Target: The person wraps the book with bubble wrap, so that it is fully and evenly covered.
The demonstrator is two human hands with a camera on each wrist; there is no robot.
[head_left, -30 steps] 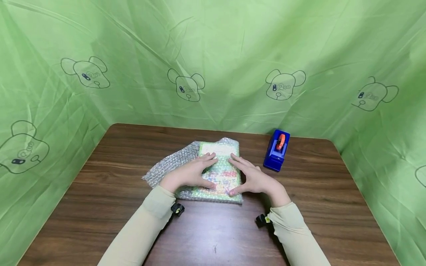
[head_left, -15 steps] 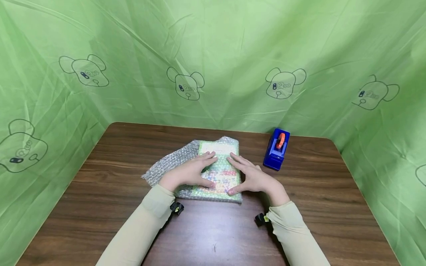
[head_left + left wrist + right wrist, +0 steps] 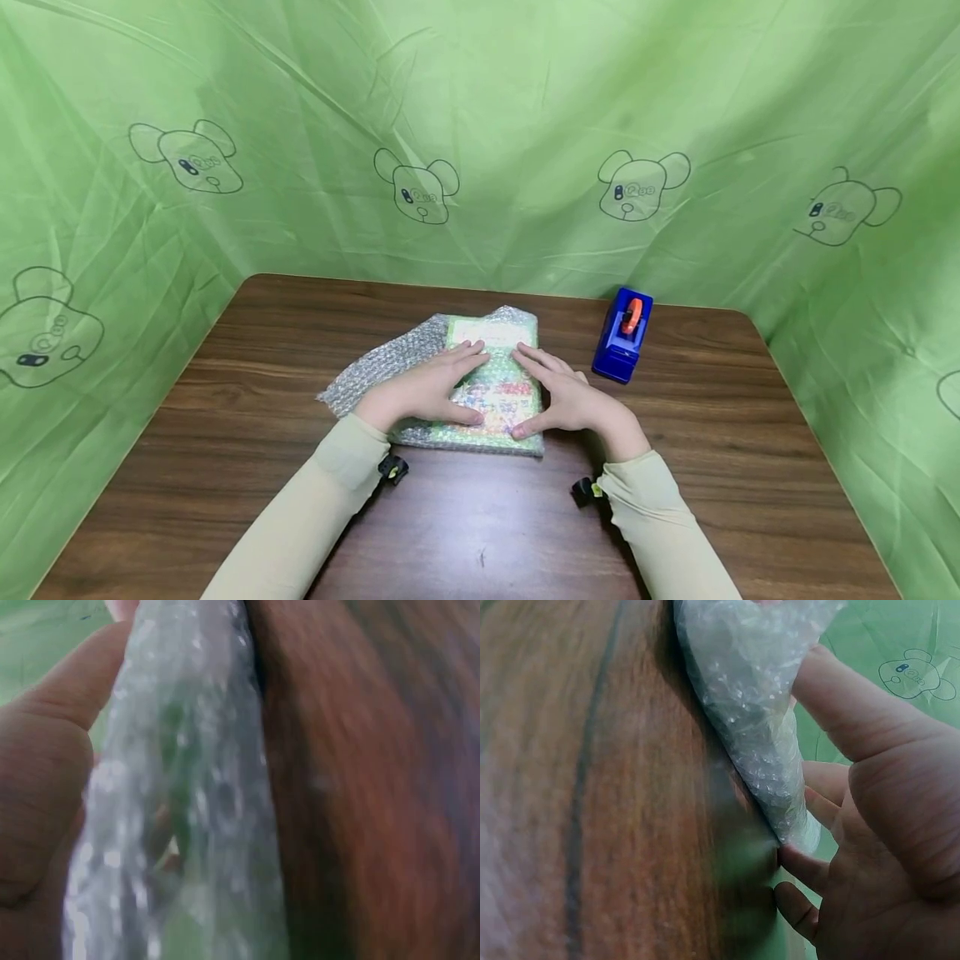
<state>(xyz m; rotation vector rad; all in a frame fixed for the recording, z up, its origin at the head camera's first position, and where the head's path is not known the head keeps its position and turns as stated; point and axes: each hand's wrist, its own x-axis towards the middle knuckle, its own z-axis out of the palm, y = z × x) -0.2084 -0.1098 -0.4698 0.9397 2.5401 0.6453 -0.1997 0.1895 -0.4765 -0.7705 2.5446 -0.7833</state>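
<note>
A flat green item with coloured print point(image 3: 498, 400) lies in bubble wrap point(image 3: 397, 362) on the table, the wrap spreading out to its left. My left hand point(image 3: 423, 390) rests on the left part of the package, fingers and thumb spread. On its right part and edge rests my right hand point(image 3: 573, 400), thumb apart from the fingers. In the left wrist view the wrapped edge point(image 3: 180, 787) stands beside the left hand point(image 3: 45, 772). The right wrist view shows the right hand point(image 3: 885, 802) against the wrap point(image 3: 750, 697), lower fingers by its side edge.
A blue tape dispenser point(image 3: 622, 337) with an orange roll stands on the wooden table point(image 3: 712, 433), back right of the package. Green cloth point(image 3: 510, 125) with printed bear heads hangs behind the table and along both sides.
</note>
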